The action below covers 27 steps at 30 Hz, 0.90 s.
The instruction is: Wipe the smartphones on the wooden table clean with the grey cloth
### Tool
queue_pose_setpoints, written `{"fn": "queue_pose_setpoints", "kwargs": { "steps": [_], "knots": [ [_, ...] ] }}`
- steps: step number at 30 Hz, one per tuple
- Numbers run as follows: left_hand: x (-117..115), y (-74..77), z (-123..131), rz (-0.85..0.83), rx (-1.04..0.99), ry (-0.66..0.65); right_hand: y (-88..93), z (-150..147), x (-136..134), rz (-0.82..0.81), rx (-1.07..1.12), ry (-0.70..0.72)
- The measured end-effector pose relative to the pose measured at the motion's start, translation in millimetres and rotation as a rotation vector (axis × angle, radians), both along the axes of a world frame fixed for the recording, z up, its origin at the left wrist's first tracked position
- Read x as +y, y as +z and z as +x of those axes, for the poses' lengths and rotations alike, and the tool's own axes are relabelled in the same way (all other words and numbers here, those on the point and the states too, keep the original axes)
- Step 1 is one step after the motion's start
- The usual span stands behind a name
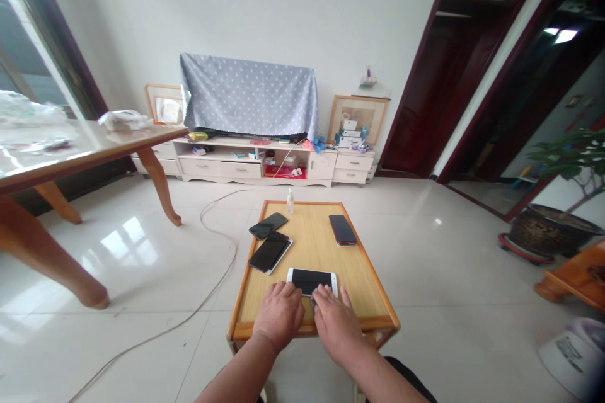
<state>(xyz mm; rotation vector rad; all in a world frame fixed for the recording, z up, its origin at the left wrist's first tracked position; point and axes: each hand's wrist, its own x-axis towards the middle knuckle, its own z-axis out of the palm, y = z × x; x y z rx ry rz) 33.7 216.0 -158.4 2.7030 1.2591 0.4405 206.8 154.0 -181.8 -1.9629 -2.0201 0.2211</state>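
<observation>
At twelve o'clock we see a long white cabinet (pixel 203 167), a spotted cloth (pixel 250 97) hanging above it. Nearer us stands a small wooden table (pixel 312 245), which we take as our dial. Our left hand (pixel 281 312) is at seven, fingers curled by the near-left corner of a white phone (pixel 311 280); our right hand (pixel 336 316) is at five, fingers bent over its near edge. We cannot tell whether either grips anything. That phone lies at six, screen up. Dark phones lie at nine (pixel 269 252), ten (pixel 268 225) and two (pixel 341 228). A little bottle (pixel 290 203) stands near eleven.
</observation>
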Motion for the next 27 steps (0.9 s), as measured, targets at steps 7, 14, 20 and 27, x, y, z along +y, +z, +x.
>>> {"fn": "queue_pose_setpoints", "kwargs": {
  "steps": [7,14,20,27],
  "knots": [
    [1.8,-2.9,-1.7,0.051,0.004,-0.017,11.0,1.2,38.8,-0.024,-0.037,-0.051],
    [5.5,-7.8,-3.9,0.046,-0.013,-0.027,0.6,-11.2,31.7,-0.024,-0.010,0.173],
    [4.2,-7.2,-2.9,0.053,-0.002,-0.017,17.3,-10.8,66.5,-0.060,-0.041,0.081],
    [6.7,-8.8,-5.7,0.040,-0.006,-0.022,-7.4,-17.2,30.3,-0.025,-0.016,0.109]
  ]
}}
